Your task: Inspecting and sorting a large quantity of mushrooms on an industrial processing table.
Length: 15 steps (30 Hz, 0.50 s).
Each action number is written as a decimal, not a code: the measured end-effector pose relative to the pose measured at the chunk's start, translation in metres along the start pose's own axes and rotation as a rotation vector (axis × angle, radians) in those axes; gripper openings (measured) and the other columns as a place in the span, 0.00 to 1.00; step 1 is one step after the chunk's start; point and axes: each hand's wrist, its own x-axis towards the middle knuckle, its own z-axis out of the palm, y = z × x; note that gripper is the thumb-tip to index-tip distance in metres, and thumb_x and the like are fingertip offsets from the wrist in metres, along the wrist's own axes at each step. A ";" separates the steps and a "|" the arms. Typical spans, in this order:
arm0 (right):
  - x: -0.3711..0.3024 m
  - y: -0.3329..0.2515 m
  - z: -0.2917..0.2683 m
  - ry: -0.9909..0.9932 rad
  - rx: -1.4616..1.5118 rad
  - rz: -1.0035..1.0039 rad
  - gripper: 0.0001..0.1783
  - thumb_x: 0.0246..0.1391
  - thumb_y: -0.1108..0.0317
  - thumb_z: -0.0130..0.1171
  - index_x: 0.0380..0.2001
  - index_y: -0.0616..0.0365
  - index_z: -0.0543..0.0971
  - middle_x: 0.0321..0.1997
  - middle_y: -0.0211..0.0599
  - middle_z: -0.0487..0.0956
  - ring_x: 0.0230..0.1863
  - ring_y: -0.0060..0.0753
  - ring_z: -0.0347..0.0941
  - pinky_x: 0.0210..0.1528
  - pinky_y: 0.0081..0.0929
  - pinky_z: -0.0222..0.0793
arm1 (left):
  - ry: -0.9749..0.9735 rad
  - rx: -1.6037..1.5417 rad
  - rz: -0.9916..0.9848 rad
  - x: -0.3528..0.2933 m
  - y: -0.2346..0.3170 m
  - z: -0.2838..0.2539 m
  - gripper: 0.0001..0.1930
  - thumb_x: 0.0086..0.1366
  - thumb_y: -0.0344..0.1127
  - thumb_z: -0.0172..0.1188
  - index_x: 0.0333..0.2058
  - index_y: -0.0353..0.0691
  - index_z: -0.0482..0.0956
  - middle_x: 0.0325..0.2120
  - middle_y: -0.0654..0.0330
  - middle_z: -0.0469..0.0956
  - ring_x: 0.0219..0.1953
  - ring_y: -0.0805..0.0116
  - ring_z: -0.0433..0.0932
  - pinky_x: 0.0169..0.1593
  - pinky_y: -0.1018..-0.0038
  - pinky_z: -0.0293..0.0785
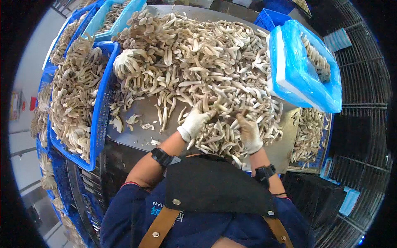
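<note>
Apron: black bib with brown straps, worn over a dark blue shirt.
Wrists: a dark band on the left, another dark band on the right.
Right hand: in a pale glove, fingers bent at the near part of the heap; how closed its grip is, and whether it has hold of a piece, I cannot tell.
Left hand: in a white glove, fingertips among the pieces, angled toward the other hand; its grip looks partly curled, but I cannot tell whether it holds anything.
Mushrooms: a broad heap of loose, pale grey-brown stems and caps, in front of and around both hands, with clusters at the far left.
Table: metal, bare at the heap's left edge.
Left side: a blue crate full of mushroom clusters.
Right side: a white box with blue plastic lining, mushrooms inside.
Far edge: a small blue crate at the right; a light-blue-lined box at the left.
</note>
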 end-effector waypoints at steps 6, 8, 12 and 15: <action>0.013 0.005 -0.023 -0.096 -0.098 0.107 0.23 0.60 0.74 0.48 0.59 0.56 0.66 0.49 0.38 0.74 0.43 0.29 0.72 0.45 0.27 0.71 | -0.121 0.981 -0.083 0.017 -0.007 0.024 0.28 0.67 0.34 0.51 0.64 0.41 0.57 0.54 0.51 0.71 0.51 0.66 0.72 0.57 0.70 0.65; 0.012 -0.013 -0.057 -0.115 0.230 -0.013 0.22 0.57 0.76 0.49 0.56 0.56 0.70 0.49 0.38 0.73 0.43 0.34 0.73 0.44 0.32 0.72 | 0.139 0.686 0.088 0.012 0.010 -0.001 0.22 0.63 0.33 0.48 0.57 0.42 0.70 0.49 0.49 0.76 0.48 0.58 0.76 0.52 0.70 0.70; 0.016 -0.034 -0.213 0.276 -0.492 -0.020 0.12 0.53 0.72 0.53 0.41 0.59 0.79 0.38 0.35 0.79 0.38 0.31 0.76 0.45 0.29 0.72 | 0.348 1.469 -0.112 -0.011 0.020 -0.095 0.19 0.64 0.41 0.49 0.48 0.35 0.75 0.39 0.45 0.79 0.40 0.54 0.78 0.45 0.66 0.72; 0.011 0.012 -0.394 0.389 -0.948 -0.041 0.12 0.57 0.76 0.46 0.30 0.59 0.80 0.36 0.35 0.80 0.36 0.21 0.76 0.39 0.20 0.73 | 0.581 1.272 -0.100 0.019 0.012 -0.099 0.19 0.61 0.43 0.53 0.42 0.33 0.78 0.34 0.43 0.79 0.39 0.45 0.76 0.46 0.59 0.70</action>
